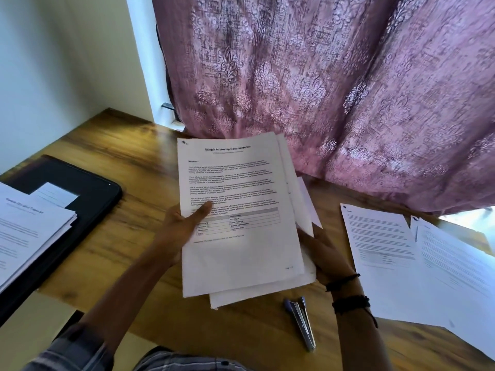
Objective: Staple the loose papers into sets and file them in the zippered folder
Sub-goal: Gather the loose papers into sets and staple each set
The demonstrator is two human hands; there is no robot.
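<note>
A set of printed pages [241,253], stapled at its top left corner, is held above the wooden table [128,145]. My left hand [179,231] grips its left edge, thumb on the top page. My right hand [324,253] holds the right edge from underneath, with more sheets fanned out behind the top set. A silver and blue stapler [301,321] lies on the table just below the pages. The black zippered folder [91,199] lies at the left with a stapled set [24,231] resting on it.
Loose printed sheets [388,253] are spread over the table's right side, reaching its right edge. A purple patterned curtain [321,89] hangs at the back and drapes onto the table. A white wall stands at the left.
</note>
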